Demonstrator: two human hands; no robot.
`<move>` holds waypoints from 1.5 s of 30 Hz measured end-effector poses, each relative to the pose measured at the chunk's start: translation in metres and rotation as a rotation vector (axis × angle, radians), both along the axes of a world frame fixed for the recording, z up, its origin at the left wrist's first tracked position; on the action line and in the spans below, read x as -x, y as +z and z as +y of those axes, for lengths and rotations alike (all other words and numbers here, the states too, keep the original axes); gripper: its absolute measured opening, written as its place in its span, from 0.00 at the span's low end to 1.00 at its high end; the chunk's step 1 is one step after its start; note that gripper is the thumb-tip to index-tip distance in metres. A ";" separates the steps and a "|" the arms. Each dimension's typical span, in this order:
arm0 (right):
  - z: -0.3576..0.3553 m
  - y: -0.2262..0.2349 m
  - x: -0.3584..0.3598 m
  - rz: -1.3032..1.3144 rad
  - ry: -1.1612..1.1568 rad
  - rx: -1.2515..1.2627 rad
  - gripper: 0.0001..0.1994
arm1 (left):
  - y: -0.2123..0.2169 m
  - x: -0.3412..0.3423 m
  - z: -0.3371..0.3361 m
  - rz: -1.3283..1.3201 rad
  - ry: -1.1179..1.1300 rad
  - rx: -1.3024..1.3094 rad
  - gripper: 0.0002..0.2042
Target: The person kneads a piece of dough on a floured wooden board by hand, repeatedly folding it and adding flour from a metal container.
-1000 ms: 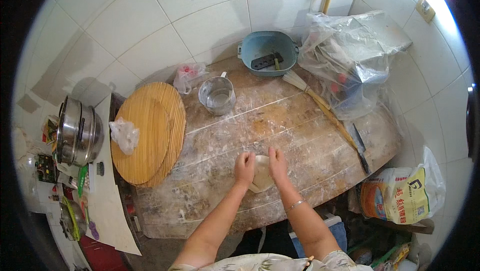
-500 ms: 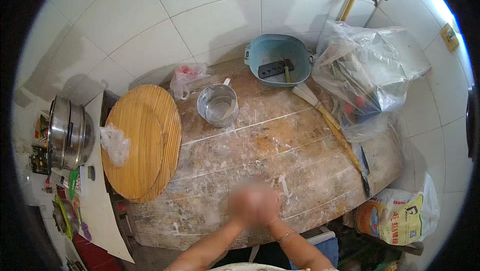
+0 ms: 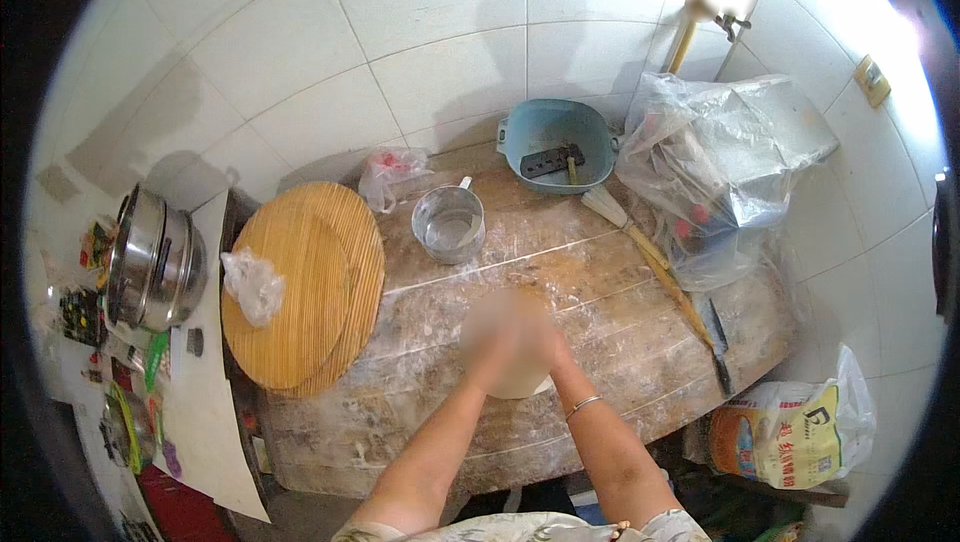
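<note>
Both my arms reach forward over the floury wooden tabletop, with the hands close together near its middle. My left hand and my right hand are blurred, so their fingers cannot be made out. Beneath them shows the edge of a pale, dough-like mass, which both hands appear to press against; the rest of it is covered. A bracelet circles the right wrist. Beyond the hands stands a metal mug with a handle.
Round reed mats lie at left, a crumpled plastic bag on them. Farther left is a steel steamer pot. A blue basin, a brush, a dark-bladed knife and a plastic-covered bundle sit toward the right. A flour sack stands lower right.
My hands have moved forward, away from my body, and the forearms are stretched farther out. More of the pale mass shows below them. The whole view has shifted slightly.
</note>
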State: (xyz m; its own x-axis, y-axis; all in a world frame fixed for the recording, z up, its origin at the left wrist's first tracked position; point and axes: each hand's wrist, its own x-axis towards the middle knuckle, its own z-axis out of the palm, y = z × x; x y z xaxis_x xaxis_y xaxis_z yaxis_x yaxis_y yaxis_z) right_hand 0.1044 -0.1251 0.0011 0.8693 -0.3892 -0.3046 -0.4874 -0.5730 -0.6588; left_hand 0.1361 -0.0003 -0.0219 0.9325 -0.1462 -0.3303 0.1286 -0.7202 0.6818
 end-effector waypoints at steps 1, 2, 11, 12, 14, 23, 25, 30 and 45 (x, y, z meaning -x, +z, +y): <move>-0.001 0.013 -0.001 0.027 -0.029 -0.033 0.24 | 0.011 -0.002 0.005 0.134 0.035 0.113 0.26; 0.001 0.014 0.006 0.061 0.009 -0.010 0.22 | 0.033 0.003 0.004 0.228 -0.046 0.192 0.25; 0.063 -0.020 0.110 -0.456 0.398 0.565 0.24 | 0.012 0.109 0.059 -0.670 -0.427 0.176 0.30; 0.059 -0.026 0.099 -0.452 0.396 0.556 0.23 | 0.010 0.095 0.055 -0.649 -0.445 0.200 0.31; 0.052 -0.038 0.075 -0.243 0.390 0.507 0.22 | 0.005 0.074 0.048 -0.592 -0.445 0.209 0.32; 0.028 -0.049 -0.012 -0.324 0.288 0.358 0.12 | 0.016 0.011 0.004 -0.404 -0.143 0.000 0.28; 0.022 -0.028 -0.031 -0.155 0.333 0.187 0.15 | 0.004 0.004 0.000 -0.224 -0.002 -0.023 0.27; -0.033 -0.021 -0.039 -0.217 -0.122 -0.268 0.21 | -0.003 0.045 0.000 0.097 0.198 -0.037 0.26; 0.006 0.029 0.039 -0.172 -0.201 -0.307 0.26 | 0.031 0.051 0.043 0.042 -0.303 0.549 0.20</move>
State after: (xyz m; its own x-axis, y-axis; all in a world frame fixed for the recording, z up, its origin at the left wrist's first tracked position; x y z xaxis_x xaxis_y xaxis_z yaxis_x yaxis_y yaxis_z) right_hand 0.0652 -0.1191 0.0301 0.8333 -0.4704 -0.2903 -0.4379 -0.2413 -0.8660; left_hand 0.0847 0.0424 0.0095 0.8112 -0.5603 -0.1674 0.0081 -0.2755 0.9613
